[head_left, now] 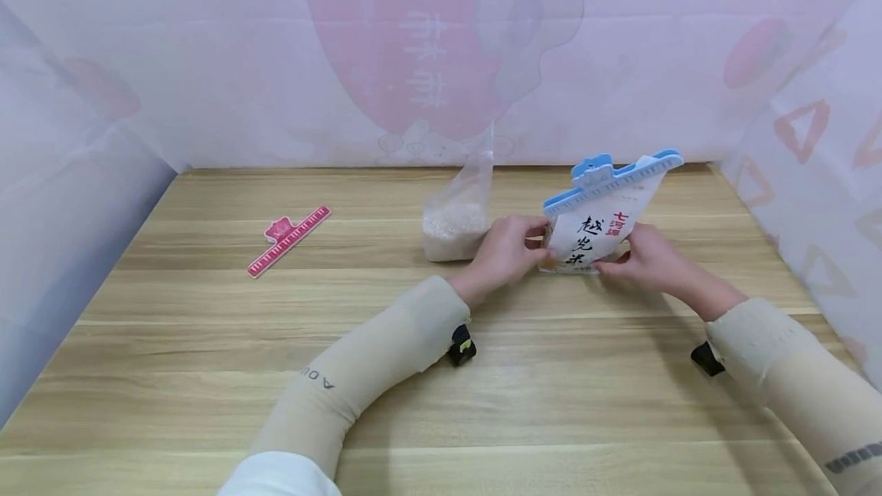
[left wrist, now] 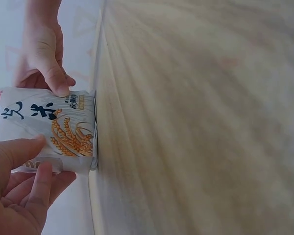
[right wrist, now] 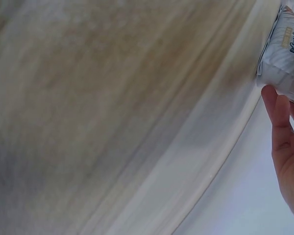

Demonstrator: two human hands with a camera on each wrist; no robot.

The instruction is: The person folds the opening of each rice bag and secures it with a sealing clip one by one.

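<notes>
A white printed bag [head_left: 586,232] stands at the right of the table, its top closed by a blue ruler-like clip [head_left: 606,177] that slants up to the right. My left hand [head_left: 506,251] grips the bag's lower left side, and my right hand [head_left: 651,259] grips its lower right side. Seen from the left wrist, the bag [left wrist: 63,127] has its bottom edge at the table surface, with the thumbs on its printed front. The right wrist view catches only a corner of the bag [right wrist: 284,58] beside the right hand [right wrist: 289,152].
Just left of my left hand stands a clear bag of pale grains [head_left: 455,228], its top unclipped and upright. A red ruler-like clip [head_left: 289,242] lies farther left on the wooden table [head_left: 276,404]. Printed white sheeting [head_left: 241,98] rises behind and at both sides.
</notes>
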